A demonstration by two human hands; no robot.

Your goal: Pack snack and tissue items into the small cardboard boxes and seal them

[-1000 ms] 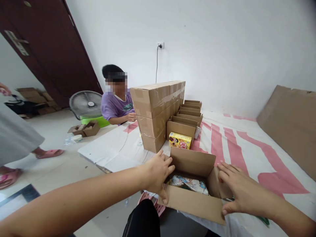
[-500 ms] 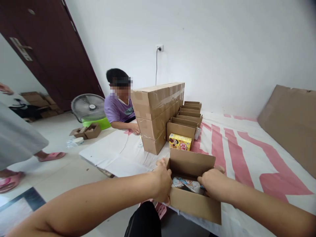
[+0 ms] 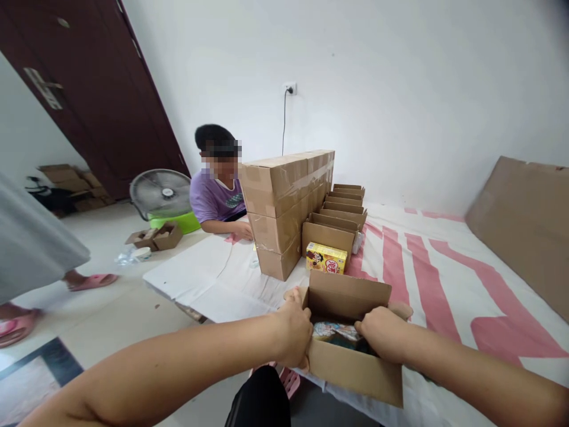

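An open cardboard box (image 3: 355, 370) stands at the near edge of the cloth-covered table, its long front and back flaps raised outward. My left hand (image 3: 294, 331) is closed around its left end, fingers over the side flap. At the right end, my right hand (image 3: 384, 333) grips the wall and flap, with its thumb side reaching over the inside. Between the hands, a shiny printed package (image 3: 336, 332) lies in the box, partly hidden by the front flap and my right hand. Just behind stands a small yellow printed carton (image 3: 326, 259).
Taped cardboard boxes (image 3: 284, 213) are stacked behind to the left, beside a row of open boxes (image 3: 342, 213). A person in a purple shirt (image 3: 213, 198) leans at the table's far side. A fan (image 3: 162, 193) stands on the floor; a large cardboard sheet (image 3: 524, 225) leans at right.
The view has shifted slightly. Both hands keep their grip on the box, and the package inside shows a little more dark teal.
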